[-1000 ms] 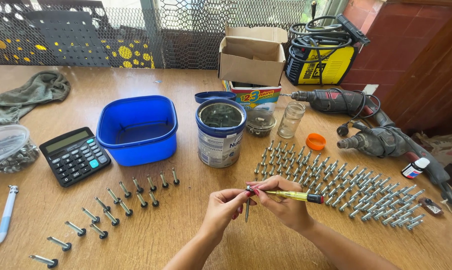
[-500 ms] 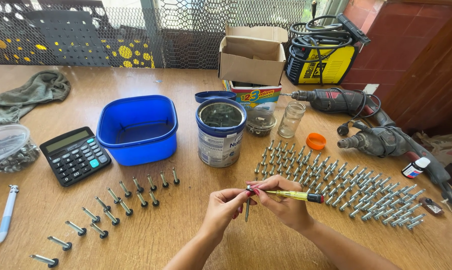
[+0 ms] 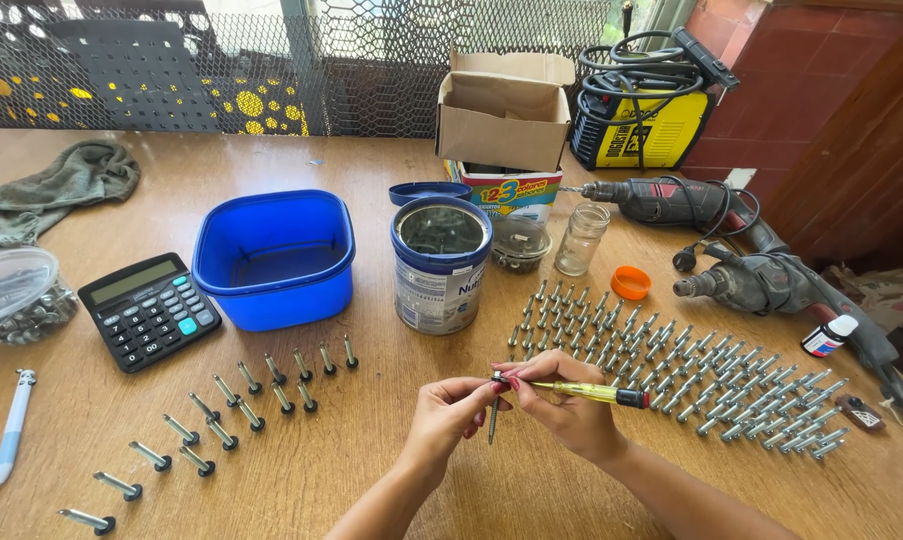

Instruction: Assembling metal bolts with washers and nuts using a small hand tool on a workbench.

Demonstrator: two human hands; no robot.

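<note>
My left hand pinches a single metal screw that hangs point down just above the wooden table. My right hand grips a yellow-handled screwdriver lying level, its tip at the screw's head. Right of my hands lie many screws in tidy rows. To the left, several more screws lie spaced out in two diagonal lines.
Behind my hands stand a metal tin, a blue tub, a calculator, a glass jar, an orange lid and a cardboard box. Two power drills and a yellow machine sit right. A pen lies far left.
</note>
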